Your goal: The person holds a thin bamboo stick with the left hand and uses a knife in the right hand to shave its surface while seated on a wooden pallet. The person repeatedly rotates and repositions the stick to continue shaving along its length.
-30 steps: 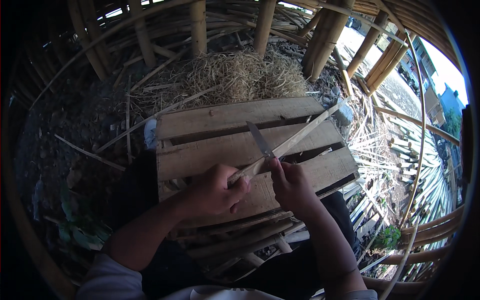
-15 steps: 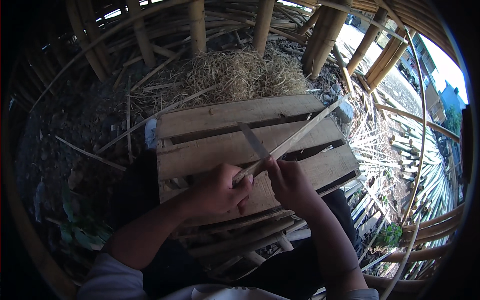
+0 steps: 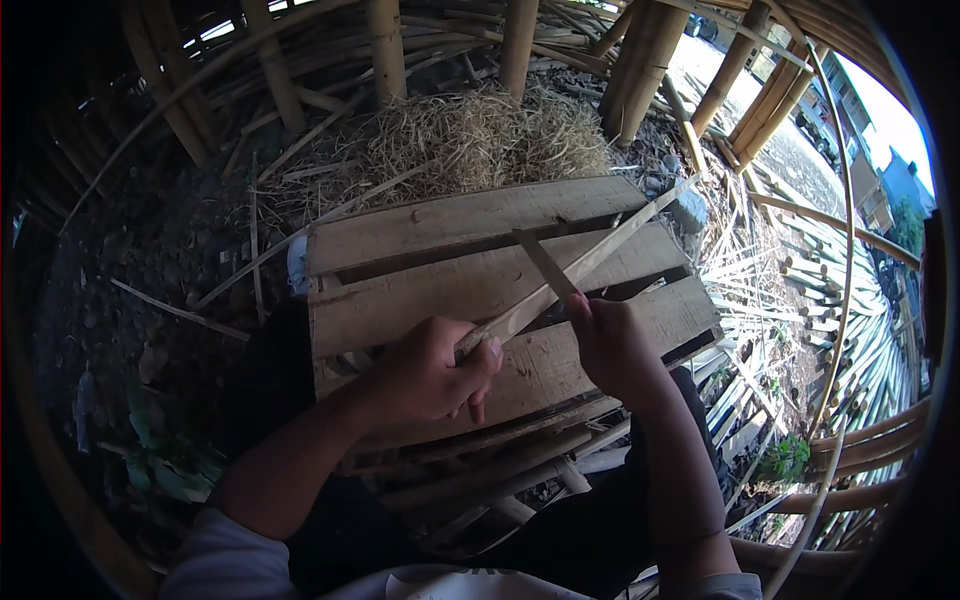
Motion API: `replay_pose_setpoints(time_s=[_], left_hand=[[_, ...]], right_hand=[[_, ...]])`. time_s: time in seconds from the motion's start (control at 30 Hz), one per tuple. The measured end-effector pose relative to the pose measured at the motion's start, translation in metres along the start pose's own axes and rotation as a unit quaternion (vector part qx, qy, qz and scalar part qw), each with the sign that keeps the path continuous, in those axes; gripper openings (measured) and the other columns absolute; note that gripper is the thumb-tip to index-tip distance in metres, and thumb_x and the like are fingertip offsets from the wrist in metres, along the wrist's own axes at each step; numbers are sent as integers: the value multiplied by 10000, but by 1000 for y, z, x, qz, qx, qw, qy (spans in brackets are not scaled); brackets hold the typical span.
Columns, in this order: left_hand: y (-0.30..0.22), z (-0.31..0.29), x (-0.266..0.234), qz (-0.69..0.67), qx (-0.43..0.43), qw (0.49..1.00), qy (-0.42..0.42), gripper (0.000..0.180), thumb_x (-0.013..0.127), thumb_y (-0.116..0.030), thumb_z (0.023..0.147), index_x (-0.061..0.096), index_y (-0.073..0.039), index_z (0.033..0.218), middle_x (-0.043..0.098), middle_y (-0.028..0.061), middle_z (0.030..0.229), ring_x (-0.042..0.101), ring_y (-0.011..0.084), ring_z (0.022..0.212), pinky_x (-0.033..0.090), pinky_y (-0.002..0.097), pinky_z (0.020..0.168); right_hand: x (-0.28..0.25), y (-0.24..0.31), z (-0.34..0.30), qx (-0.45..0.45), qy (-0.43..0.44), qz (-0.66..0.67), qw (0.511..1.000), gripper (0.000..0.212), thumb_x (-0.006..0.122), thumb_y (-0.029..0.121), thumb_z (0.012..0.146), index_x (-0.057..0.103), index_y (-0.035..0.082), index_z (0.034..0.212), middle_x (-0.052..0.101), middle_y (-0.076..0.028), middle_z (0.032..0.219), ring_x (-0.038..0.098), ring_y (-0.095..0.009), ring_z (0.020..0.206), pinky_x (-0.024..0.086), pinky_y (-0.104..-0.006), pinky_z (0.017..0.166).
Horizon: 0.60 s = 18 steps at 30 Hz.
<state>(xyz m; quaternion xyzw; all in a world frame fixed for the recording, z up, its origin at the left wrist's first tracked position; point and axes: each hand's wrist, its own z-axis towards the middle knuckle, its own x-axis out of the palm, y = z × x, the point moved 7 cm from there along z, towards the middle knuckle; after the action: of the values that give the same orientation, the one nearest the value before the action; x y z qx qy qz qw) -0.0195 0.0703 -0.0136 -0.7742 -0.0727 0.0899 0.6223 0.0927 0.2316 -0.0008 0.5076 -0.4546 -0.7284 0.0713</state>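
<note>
My left hand point(image 3: 440, 370) is closed around the near end of a pale bamboo strip point(image 3: 600, 255). The strip slants up and to the right across a slatted wooden table point(image 3: 400, 310), its far end reaching past the table's back right corner. A knife point(image 3: 545, 262) is gripped in my right hand point(image 3: 612, 340), its blade pointing up and left. The blade crosses the strip near its middle and appears to touch it. My fingers hide the knife's handle. Small shavings lie on the front slat below the strip.
A heap of dry shavings point(image 3: 485, 140) lies behind the table, before upright bamboo posts point(image 3: 387, 50). Many cut bamboo poles point(image 3: 850, 350) are piled at the right. Thin strips point(image 3: 180, 308) lie on the dark ground at left, and a green plant point(image 3: 165, 465) grows nearby.
My right hand and the knife have slid along the strip, up and to the right, away from my left hand. My left hand keeps its hold on the near end.
</note>
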Motion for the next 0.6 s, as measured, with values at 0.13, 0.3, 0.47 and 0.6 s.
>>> replay_pose_setpoints(time_s=[0.13, 0.3, 0.47, 0.6], left_hand=[[1, -1, -1, 100, 8, 995, -4, 312, 480, -205, 1071, 598, 6, 874, 620, 28, 665, 636, 100, 608, 525, 285, 608], [3, -4, 0, 155, 25, 988, 3, 309, 477, -200, 1070, 596, 5, 872, 622, 28, 671, 646, 100, 624, 526, 295, 611], [-7, -10, -9, 106, -18, 994, -16, 306, 482, -197, 1084, 633, 43, 969, 608, 32, 682, 630, 102, 643, 534, 286, 657], [5, -7, -15, 85, -3, 996, -24, 312, 474, -211, 1095, 613, 68, 1095, 643, 70, 748, 651, 133, 652, 557, 319, 657]], right_hand=[[5, -10, 4, 36, 52, -7, 998, 497, 519, 312, 1084, 613, -79, 791, 578, -263, 631, 464, -316, 498, 435, -453, 548], [2, -15, 1, 5, -30, -38, 999, 505, 510, 306, 1084, 597, -69, 756, 588, -269, 640, 594, -485, 632, 447, -462, 563], [-12, -29, -2, 221, 89, 330, 913, 477, 435, 447, 1093, 515, 106, 771, 369, 58, 546, 320, -91, 424, 265, -306, 416], [-2, -18, -8, 189, 187, 616, 741, 587, 258, 573, 1077, 428, 129, 733, 281, 28, 542, 195, -118, 430, 194, -298, 416]])
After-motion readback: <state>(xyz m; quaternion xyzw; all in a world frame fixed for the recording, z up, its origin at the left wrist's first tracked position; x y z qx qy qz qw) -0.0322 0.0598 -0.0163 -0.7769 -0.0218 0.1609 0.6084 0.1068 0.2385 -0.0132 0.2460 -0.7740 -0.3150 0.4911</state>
